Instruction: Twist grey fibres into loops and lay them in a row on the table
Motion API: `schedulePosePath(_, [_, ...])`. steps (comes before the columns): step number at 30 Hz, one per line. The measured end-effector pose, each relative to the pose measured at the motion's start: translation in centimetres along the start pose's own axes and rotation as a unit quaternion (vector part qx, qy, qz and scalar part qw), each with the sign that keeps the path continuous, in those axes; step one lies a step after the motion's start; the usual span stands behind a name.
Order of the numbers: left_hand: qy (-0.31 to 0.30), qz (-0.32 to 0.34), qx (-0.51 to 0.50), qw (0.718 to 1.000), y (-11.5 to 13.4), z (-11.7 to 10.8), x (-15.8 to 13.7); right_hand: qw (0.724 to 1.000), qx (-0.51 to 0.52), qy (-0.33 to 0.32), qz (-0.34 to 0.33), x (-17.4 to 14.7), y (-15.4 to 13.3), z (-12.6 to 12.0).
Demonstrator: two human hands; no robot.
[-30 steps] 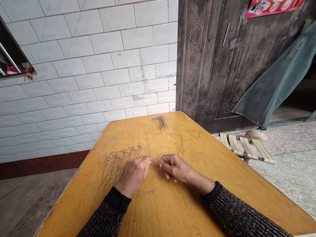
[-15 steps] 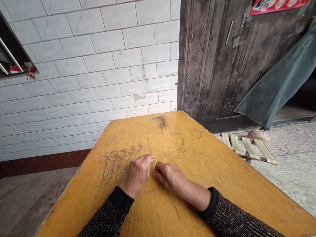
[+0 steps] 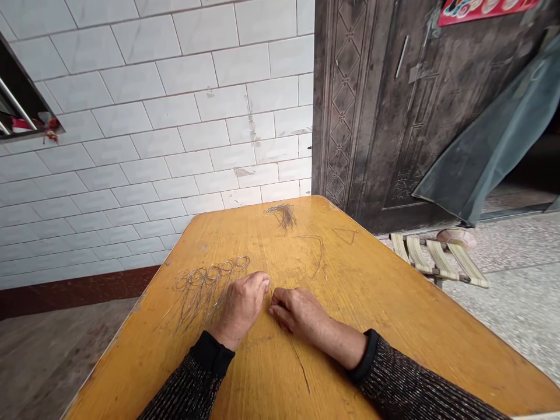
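My left hand [image 3: 245, 300] is closed in a pinch above the wooden table [image 3: 371, 326], with its fingertips close to those of my right hand [image 3: 297, 309]. My right hand is closed too, curled around a thin dark wire [image 3: 301, 366]. The wire's tail runs out below that hand toward the near edge, and a short bit of it shows between the two hands. What lies inside the fingertips is mostly hidden. Beside my left hand lies a row of wires with looped ends [image 3: 213, 273], their tails spread toward me.
A bundle of loose wires [image 3: 284, 216] lies at the table's far end. A bent wire [image 3: 322, 254] and a triangular wire piece [image 3: 345, 236] lie to the right. Beyond are a tiled wall [image 3: 196, 140], a dark door [image 3: 371, 116] and a strapped stool [image 3: 437, 256].
The wire's tail has swung a little to the left under my right hand. Both hands stay closed and nearly in place; the view has shifted slightly.
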State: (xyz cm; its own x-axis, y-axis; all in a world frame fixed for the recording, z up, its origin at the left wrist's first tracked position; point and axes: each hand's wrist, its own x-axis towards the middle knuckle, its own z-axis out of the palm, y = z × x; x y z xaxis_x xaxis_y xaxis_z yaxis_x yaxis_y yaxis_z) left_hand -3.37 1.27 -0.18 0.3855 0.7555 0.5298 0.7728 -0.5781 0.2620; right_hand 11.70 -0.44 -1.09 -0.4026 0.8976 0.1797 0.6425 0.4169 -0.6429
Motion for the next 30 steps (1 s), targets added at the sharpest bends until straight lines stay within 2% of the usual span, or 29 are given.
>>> schedulePosePath(4, [-0.002,-0.021,-0.022,1.0,0.0,-0.1,0.1,0.99,0.134,-0.027,0.02,0.4,0.6,0.1])
schedulePosePath(8, [-0.018,0.002,-0.039,0.999,0.3,-0.3,0.0,0.947,0.315,-0.021,0.059,0.7,0.6,-0.7])
schedulePosePath(11, [-0.05,0.008,-0.083,0.995,0.7,-0.5,0.0,0.922,0.38,-0.005,0.078,0.9,0.5,-1.3])
schedulePosePath(13, [-0.047,-0.026,-0.134,0.989,1.0,-0.7,0.0,0.912,0.403,0.004,0.081,1.0,0.6,-1.5])
schedulePosePath(16, [-0.032,-0.11,-0.222,0.968,0.9,-1.2,0.4,0.901,0.425,0.027,0.082,1.1,1.1,-1.6])
schedulePosePath(21, [-0.065,-0.203,-0.315,0.925,0.5,-1.6,0.8,0.899,0.423,0.027,0.108,1.2,1.7,-1.7])
schedulePosePath(25, [-0.087,-0.211,-0.329,0.917,0.5,-1.4,0.6,0.888,0.445,0.054,0.102,1.5,1.8,-1.6])
schedulePosePath(30, [-0.101,-0.185,-0.338,0.917,0.6,-1.0,0.4,0.912,0.401,0.056,0.06,1.6,1.8,-1.4])
